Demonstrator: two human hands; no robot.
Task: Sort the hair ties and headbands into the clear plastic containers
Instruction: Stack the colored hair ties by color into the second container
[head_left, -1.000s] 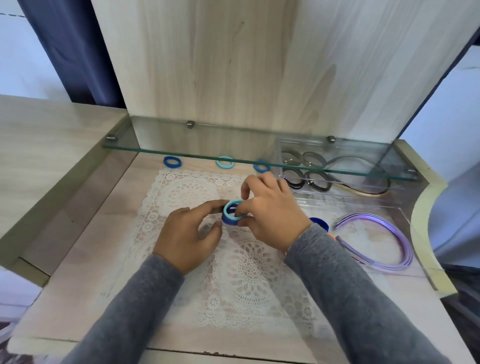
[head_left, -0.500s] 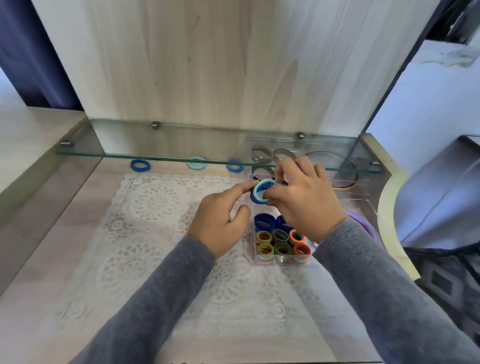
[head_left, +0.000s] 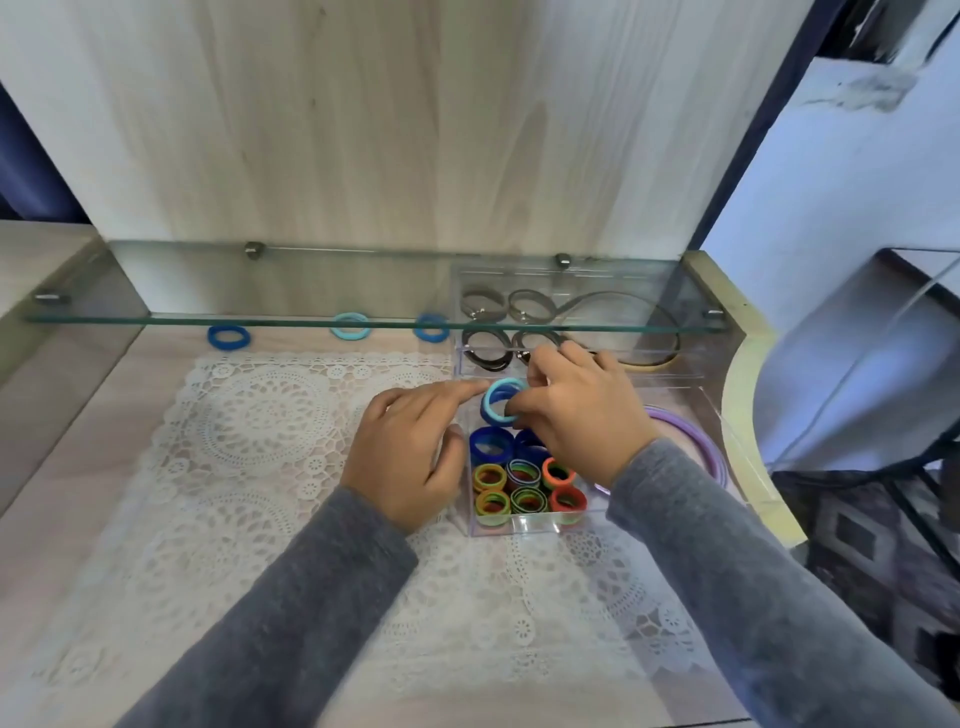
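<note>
right hand: fingers and thumb curled round the held ties, pinching them on edge
held ties: a light blue ring stacked against a dark blue one, in the air just above the far end of the front box
left hand: index finger stretched out with its tip touching the light blue ring's upper left edge; thumb apart below it; other fingers loosely curled, gripping nothing
front box: clear, on the right edge of the lace mat; dark blue ties at the far end, then two rows of orange, green, striped and red ties standing on edge
back box: clear, under the glass shelf; grey and black ties on its left, a headband on its right
purple headband: right of the front box, partly hidden by the right wrist
loose ties: three blue ones on the table below the shelf's front edge, the rightmost just beside the back box
sleeves: grey
</note>
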